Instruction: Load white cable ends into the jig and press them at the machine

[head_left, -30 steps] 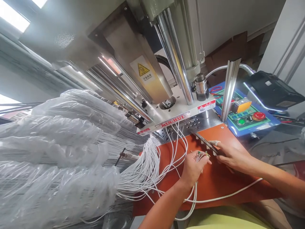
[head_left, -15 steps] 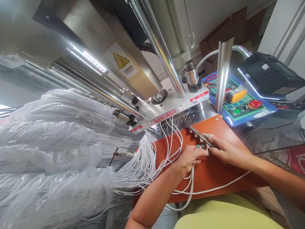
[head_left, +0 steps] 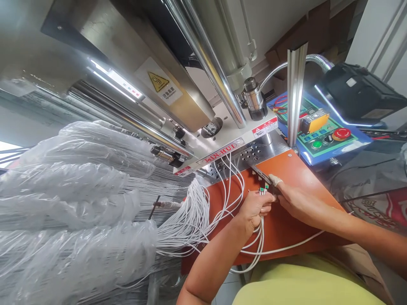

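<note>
My left hand is closed around several white cables, which hang below it in loops. Small connectors with green parts stick out above its fingers. My right hand grips a dark narrow metal bar from the right, one finger wrapped in a whitish cover. Small pale pieces sit along the bar's near edge. Its far end lies by the perforated metal plate of the machine. The two hands almost meet at the bar's near end, where the fingertips partly hide the contact.
A press marked MIN-HUI stands ahead, with white cables coming from under its front. Orange board lies beneath my hands. Bundled white cables and plastic-wrapped bundles fill the left. A blue control box with buttons is at right.
My right hand has shifted a little left with the bar. The left hand, holding the cables, has come slightly up and right, so the green-ended connectors now stand close against the bar.
</note>
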`<state>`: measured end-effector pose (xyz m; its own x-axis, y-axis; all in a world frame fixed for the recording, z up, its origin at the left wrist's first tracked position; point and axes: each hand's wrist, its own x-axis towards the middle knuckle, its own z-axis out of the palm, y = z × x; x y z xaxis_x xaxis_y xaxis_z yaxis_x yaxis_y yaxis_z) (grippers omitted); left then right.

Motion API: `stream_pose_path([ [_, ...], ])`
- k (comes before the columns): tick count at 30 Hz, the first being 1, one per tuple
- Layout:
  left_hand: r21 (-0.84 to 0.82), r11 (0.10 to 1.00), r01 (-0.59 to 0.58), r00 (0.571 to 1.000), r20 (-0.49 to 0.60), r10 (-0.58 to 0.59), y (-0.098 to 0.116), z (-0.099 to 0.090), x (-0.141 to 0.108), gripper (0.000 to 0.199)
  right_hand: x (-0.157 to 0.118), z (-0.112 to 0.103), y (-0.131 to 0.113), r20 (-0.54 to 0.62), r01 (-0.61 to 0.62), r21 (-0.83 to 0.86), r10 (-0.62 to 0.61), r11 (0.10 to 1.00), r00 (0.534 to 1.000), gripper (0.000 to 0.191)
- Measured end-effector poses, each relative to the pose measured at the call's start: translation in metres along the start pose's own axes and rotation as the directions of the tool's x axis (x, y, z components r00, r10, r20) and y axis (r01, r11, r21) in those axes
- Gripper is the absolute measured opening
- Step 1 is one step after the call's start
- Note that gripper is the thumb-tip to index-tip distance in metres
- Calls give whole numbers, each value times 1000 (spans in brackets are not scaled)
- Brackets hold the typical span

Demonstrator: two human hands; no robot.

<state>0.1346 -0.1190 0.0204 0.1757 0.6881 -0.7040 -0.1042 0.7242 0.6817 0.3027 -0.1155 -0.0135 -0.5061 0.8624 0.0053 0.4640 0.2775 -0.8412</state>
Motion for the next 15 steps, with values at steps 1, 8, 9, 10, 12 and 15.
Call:
stream_pose_path([
  [1, -3, 1000, -8, 1000, -4, 8, -1, -1, 0, 37, -1, 0, -1, 7, -2, -16, 2, 1000, 1000, 57],
  [8, 246, 948, -202, 979, 90, 185, -5, -13, -4, 34, 3, -18, -15, 223, -51, -24, 55, 998, 973, 63],
  [9, 280, 925, -255, 966, 43, 253, -6, -15, -4, 35, 5, -17, -16, 215, -44, -23, 48, 999, 976, 61],
  [10, 303, 904, -302, 948, -8, 319, -8, -18, -5, 36, 6, -15, -16, 194, -33, -21, 36, 999, 980, 56],
  [12, 323, 863, -388, 897, -83, 434, -11, -23, -8, 36, 7, -10, -16, 148, -12, -14, 14, 1000, 989, 46],
  [15, 337, 805, -489, 832, -97, 546, -12, -29, -14, 35, 6, -6, -15, 133, -5, -9, 6, 1000, 991, 47],
])
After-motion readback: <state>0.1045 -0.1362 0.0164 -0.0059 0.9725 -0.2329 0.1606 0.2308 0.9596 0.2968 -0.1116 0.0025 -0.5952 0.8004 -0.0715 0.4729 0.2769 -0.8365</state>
